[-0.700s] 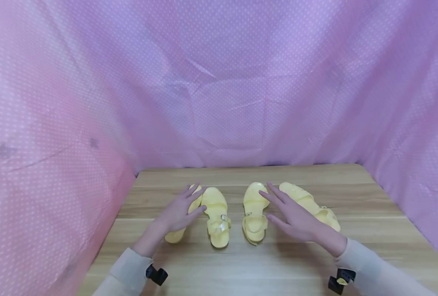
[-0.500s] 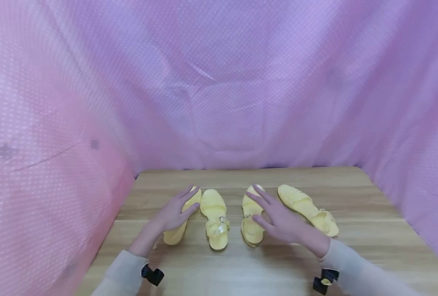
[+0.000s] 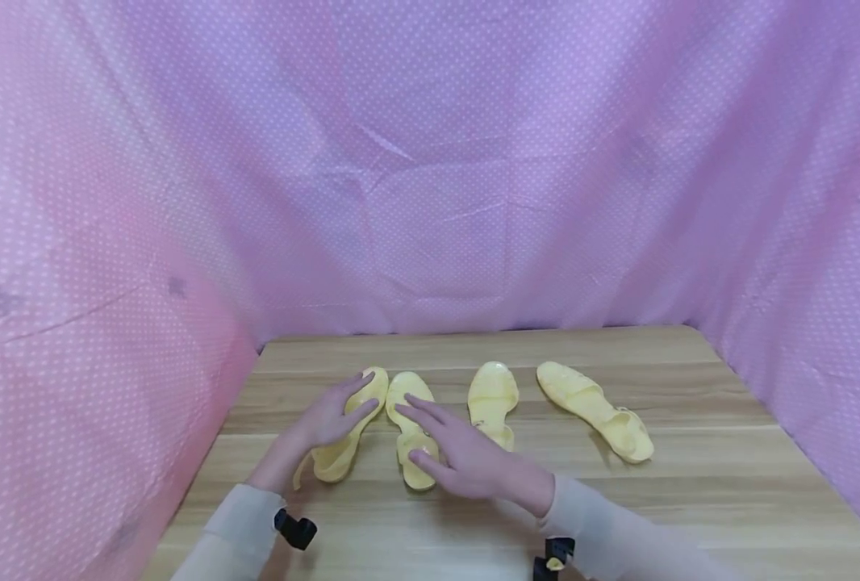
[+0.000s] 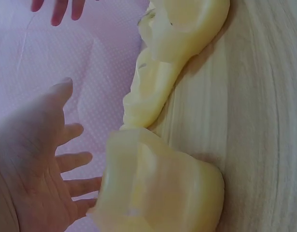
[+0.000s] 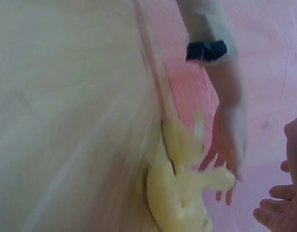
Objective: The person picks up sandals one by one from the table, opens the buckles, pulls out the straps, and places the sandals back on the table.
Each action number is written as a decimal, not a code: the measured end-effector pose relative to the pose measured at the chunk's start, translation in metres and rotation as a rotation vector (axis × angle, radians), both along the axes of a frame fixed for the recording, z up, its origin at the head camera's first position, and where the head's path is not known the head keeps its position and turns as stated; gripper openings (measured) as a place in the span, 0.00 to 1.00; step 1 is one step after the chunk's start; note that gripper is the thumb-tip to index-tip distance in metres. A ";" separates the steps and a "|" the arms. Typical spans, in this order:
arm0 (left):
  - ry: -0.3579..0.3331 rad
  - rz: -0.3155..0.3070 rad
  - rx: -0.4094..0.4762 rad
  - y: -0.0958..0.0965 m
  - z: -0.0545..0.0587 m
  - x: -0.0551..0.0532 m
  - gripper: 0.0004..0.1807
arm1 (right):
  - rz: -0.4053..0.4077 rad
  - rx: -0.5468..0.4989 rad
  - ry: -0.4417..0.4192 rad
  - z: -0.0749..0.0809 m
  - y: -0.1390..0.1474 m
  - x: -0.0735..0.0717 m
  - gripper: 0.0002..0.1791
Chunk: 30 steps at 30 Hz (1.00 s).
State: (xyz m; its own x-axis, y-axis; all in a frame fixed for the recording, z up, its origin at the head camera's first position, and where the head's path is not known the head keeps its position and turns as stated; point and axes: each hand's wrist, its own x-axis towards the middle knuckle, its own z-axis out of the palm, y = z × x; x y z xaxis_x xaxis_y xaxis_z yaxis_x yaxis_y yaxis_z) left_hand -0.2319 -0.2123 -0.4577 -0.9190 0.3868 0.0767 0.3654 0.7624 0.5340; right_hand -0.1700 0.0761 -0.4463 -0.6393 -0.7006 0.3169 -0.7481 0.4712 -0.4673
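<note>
Four pale-yellow buckled sandals lie in a row, toes pointing toward the top of the head view, across the lower middle of the frame. The left hand [image 3: 336, 418] is spread, fingers extended, over the leftmost sandal [image 3: 337, 461], which slants with its toe to the upper right; whether skin meets sandal cannot be told. The right hand [image 3: 466, 461], fingers likewise straight and parted, hangs over the second sandal [image 3: 412, 446] and covers part of it, its forearm crossing below the third sandal [image 3: 493, 395], whose heel it hides. The rightmost sandal [image 3: 595, 410] lies well apart from both hands, right of centre, heel toward the lower right.

All rest on a wood-grain table [image 3: 728, 484]. Pink-purple polka-dot sheeting [image 3: 473, 177] fills the upper frame and both sides. At the bottom, each pale sleeve [image 3: 237, 524] ends at the wrist, beside a small black camera [image 3: 295, 530].
</note>
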 end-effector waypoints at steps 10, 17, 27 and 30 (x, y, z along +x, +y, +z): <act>-0.046 0.037 -0.045 -0.011 -0.009 0.003 0.31 | 0.067 0.044 0.035 -0.014 -0.037 0.019 0.35; 0.002 0.061 -0.082 -0.020 -0.014 0.003 0.26 | 0.132 0.171 0.234 -0.023 -0.060 0.028 0.32; 0.073 0.051 -0.063 -0.023 -0.014 0.003 0.08 | 0.163 0.291 0.199 -0.049 -0.080 0.029 0.38; 0.070 0.006 -0.036 -0.024 -0.011 0.004 0.11 | 0.163 0.294 0.200 -0.051 -0.082 0.028 0.38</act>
